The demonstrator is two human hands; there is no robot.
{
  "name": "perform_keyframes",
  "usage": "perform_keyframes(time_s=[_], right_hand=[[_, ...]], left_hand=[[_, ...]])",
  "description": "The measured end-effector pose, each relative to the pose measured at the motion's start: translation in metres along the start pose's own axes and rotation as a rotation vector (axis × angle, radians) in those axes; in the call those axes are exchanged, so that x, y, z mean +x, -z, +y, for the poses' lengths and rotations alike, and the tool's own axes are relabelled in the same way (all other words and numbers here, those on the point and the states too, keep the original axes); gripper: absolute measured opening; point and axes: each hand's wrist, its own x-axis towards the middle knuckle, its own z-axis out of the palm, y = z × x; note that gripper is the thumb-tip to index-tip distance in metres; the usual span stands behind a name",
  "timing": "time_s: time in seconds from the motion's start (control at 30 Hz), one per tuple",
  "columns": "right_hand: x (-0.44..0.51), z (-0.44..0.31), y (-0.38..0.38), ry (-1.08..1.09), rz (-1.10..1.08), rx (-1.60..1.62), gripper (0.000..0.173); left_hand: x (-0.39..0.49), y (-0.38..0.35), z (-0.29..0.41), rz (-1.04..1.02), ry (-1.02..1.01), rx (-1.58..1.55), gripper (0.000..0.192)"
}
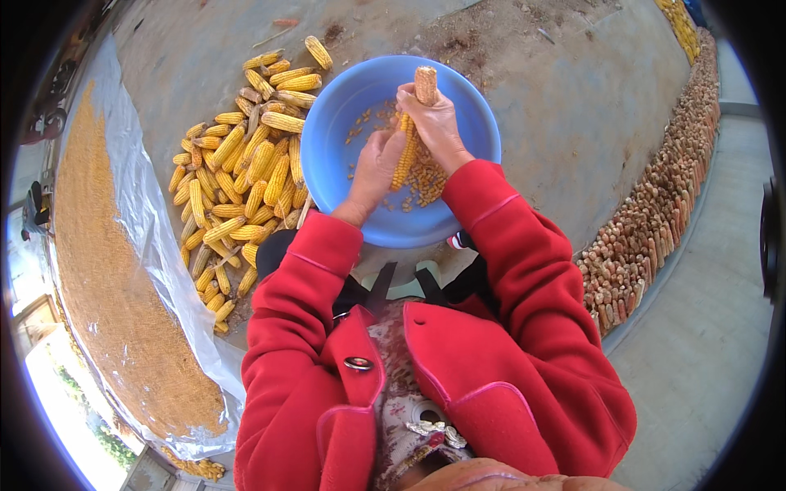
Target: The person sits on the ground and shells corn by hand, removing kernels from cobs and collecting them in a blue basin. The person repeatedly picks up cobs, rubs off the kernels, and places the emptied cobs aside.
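Note:
Above a blue plastic basin (328,212), my left hand (376,161) is closed around a yellow ear of corn (403,166). My right hand (441,123) grips a bare corncob (425,85), whose upper end sticks out past the fingers. The hands are close together, with the cob's lower part hidden in my right hand against the upper part of the ear. Loose corn kernels (428,184) lie on the basin floor, mostly beneath and right of the ear, with a few scattered to the left.
A heap of unshelled corn ears (245,166) lies against the basin's left side. Farther left, kernels (116,276) are spread over plastic sheeting (144,208). A long stack of bare cobs (651,215) curves along the right. Debris (460,49) dots the concrete floor beyond the basin.

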Motion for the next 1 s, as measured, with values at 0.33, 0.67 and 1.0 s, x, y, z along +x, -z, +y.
perform_keyframes(time_s=[0.33,0.67,1.0], right_hand=[[-0.004,-0.029,0.000,-0.225,-0.146,0.196,0.048],[-0.010,-0.014,-0.012,-0.048,-0.053,0.027,0.016],[-0.004,-0.025,-0.004,-0.111,-0.073,0.036,0.027]], left_hand=[[-0.003,0.003,0.018,-0.089,0.345,-0.503,0.041],[0.000,0.002,0.005,0.002,0.086,0.108,0.050],[-0.001,0.002,0.007,-0.021,0.142,-0.157,0.047]])
